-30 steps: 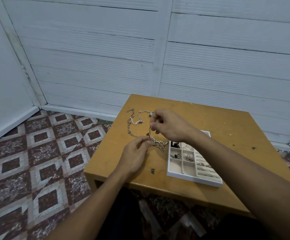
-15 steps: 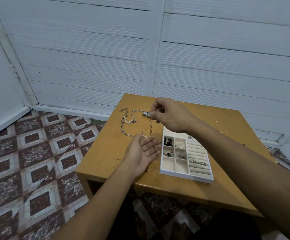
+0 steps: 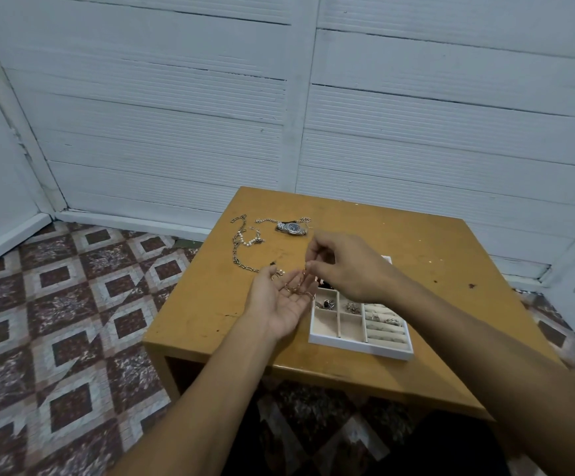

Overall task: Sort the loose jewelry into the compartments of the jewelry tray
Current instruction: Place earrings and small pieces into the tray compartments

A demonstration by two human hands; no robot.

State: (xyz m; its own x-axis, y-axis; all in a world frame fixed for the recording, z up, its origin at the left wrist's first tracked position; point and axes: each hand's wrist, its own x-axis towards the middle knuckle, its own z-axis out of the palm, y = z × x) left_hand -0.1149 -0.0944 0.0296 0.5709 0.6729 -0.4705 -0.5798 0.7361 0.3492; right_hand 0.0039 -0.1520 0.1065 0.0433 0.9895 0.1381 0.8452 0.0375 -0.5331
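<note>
A white jewelry tray (image 3: 358, 345) with small compartments and ring rolls lies on the wooden table (image 3: 416, 255); several small pieces sit in it. My left hand (image 3: 284, 300) is palm up just left of the tray, and a thin chain (image 3: 298, 286) is gathered in its palm. My right hand (image 3: 351, 264) hovers above it, thumb and forefinger pinched on the chain's upper end. Farther back lie a silver watch (image 3: 291, 228), a pearl piece (image 3: 250, 239) and a chunky link chain (image 3: 239, 255).
The table is low, with its front edge near my body. Patterned tile floor (image 3: 56, 321) spreads to the left. White slatted walls (image 3: 210, 115) stand behind and at both sides.
The chain that hung from my right hand has been lowered and now lies coiled in my left palm. My right hand came down toward it, uncovering the watch on the table.
</note>
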